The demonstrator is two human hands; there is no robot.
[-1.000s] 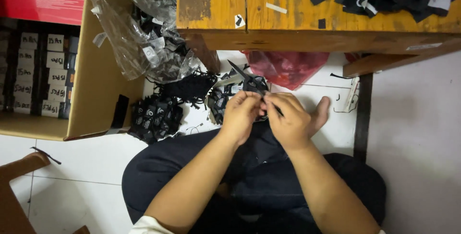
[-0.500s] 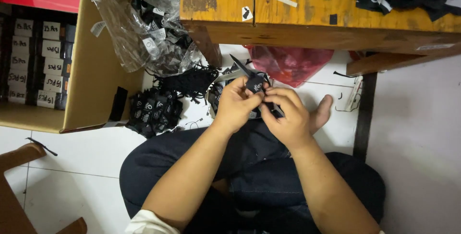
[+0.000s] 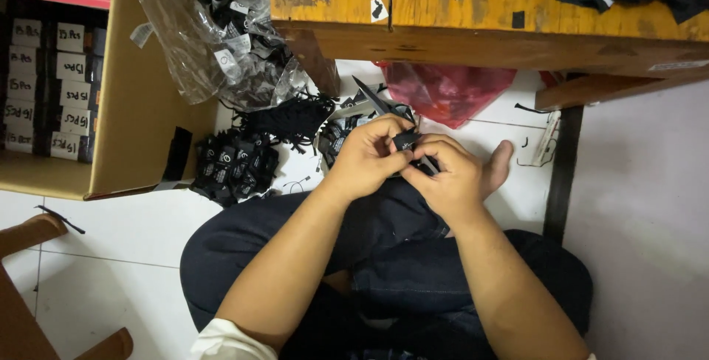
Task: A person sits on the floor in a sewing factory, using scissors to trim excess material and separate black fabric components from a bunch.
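Seated on a tiled floor (image 3: 133, 234), legs crossed, dark trousers (image 3: 413, 256). Both hands meet above the lap, just below the edge of a wooden table (image 3: 473, 13).

Left hand (image 3: 365, 157): fingers curled, pinching a small black label (image 3: 406, 138) from the left side.

Right hand (image 3: 458, 175): fingers closed on the same label from the right, thumb sticking out to the side. Small scissors (image 3: 380, 101) poke up from between the hands; which hand holds them cannot be told.

Just beyond the hands, on the floor: a heap of black labels (image 3: 236, 164), a loose tangle of black threads (image 3: 292, 116), a red plastic bag (image 3: 450, 90).

Far left: an open cardboard box (image 3: 136, 109) with stacked packets. A clear plastic bag (image 3: 214, 35) of dark pieces leans against it.
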